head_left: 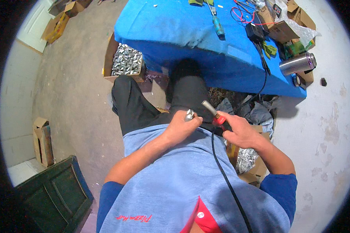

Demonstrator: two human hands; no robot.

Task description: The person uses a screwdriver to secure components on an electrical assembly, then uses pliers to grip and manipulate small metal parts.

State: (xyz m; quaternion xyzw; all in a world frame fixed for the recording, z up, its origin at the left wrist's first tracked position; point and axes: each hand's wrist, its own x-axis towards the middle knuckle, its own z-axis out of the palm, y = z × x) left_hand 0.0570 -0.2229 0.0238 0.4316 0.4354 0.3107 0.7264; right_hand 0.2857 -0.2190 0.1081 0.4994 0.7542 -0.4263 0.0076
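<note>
Above my lap, my left hand (179,127) pinches a small silvery metal part (189,115) between thumb and fingers. My right hand (240,131) is wrapped round the red and black handle of what looks like a soldering iron (210,108). Its bare metal barrel points up and left, toward the metal part but apart from it. A black cord (224,174) runs from the handle down over my shirt. By my left knee, a cardboard box (109,58) holds many similar metal parts (126,61).
Ahead stands a table with a blue cover (159,23), bearing a teal-handled screwdriver (217,26), a black adapter (255,32), wires and a steel tumbler (298,64). Another box with a bag of metal pieces (246,160) sits by my right side. A white wall (319,155) rises at right.
</note>
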